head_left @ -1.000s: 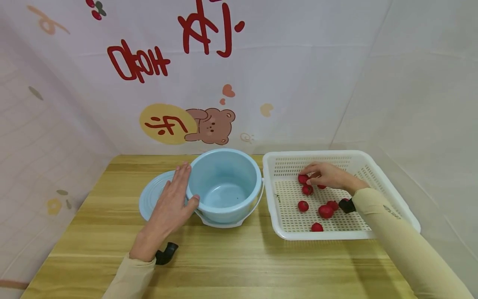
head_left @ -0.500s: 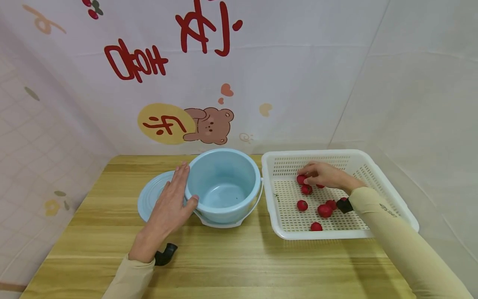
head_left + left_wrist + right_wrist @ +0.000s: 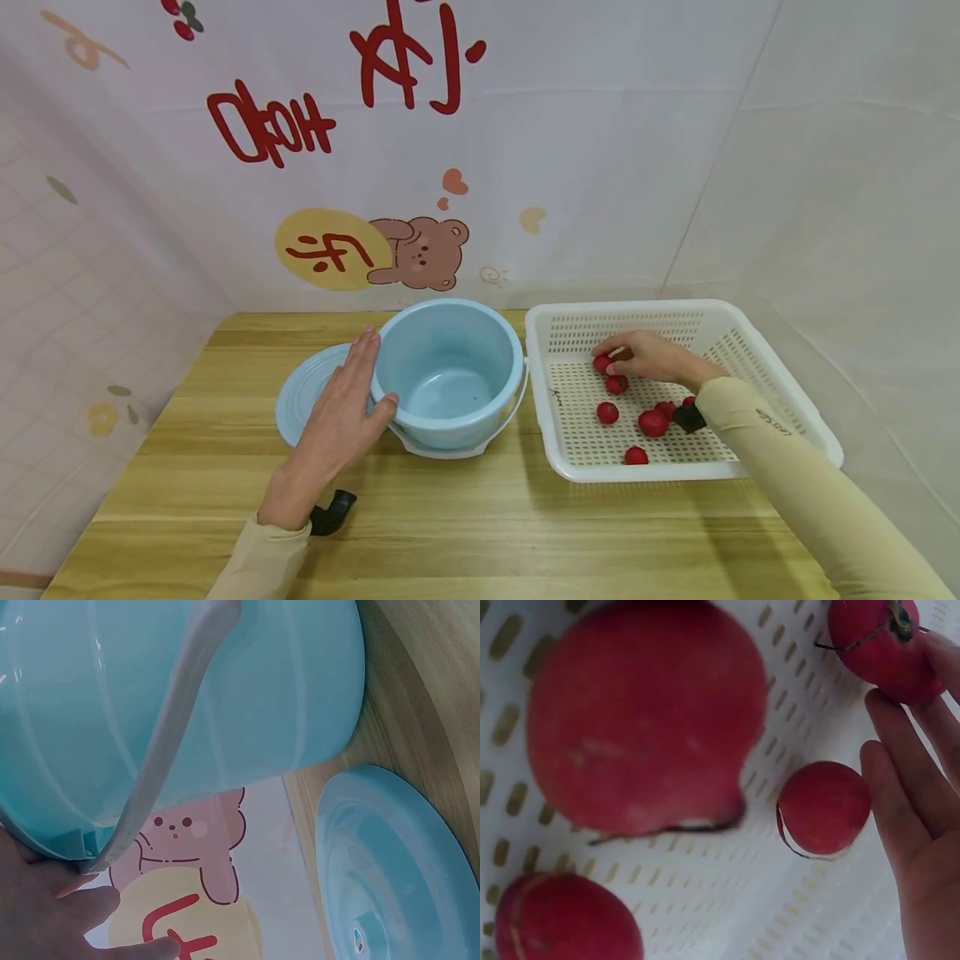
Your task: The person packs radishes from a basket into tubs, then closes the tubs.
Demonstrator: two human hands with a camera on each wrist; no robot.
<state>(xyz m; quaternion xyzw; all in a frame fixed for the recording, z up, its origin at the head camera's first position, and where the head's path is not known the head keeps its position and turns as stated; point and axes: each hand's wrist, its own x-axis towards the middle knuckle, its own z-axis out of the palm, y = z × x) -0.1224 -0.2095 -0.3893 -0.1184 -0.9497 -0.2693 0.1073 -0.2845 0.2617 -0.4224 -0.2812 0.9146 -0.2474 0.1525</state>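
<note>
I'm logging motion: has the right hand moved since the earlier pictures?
Yes, slightly: the right hand has shifted left, toward the left rim of the white basket.

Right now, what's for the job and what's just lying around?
Probably the job:
red radish, pinched by the right hand
blue bucket, touched by the left hand
white basket with more radishes

Probably just there:
blue lid beside the bucket
green sprig in the basket

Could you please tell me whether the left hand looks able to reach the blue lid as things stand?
Probably yes: the left hand is close to the blue lid, which lies on the table with nothing visible on top; it would likely only need to leave the bucket.
</note>
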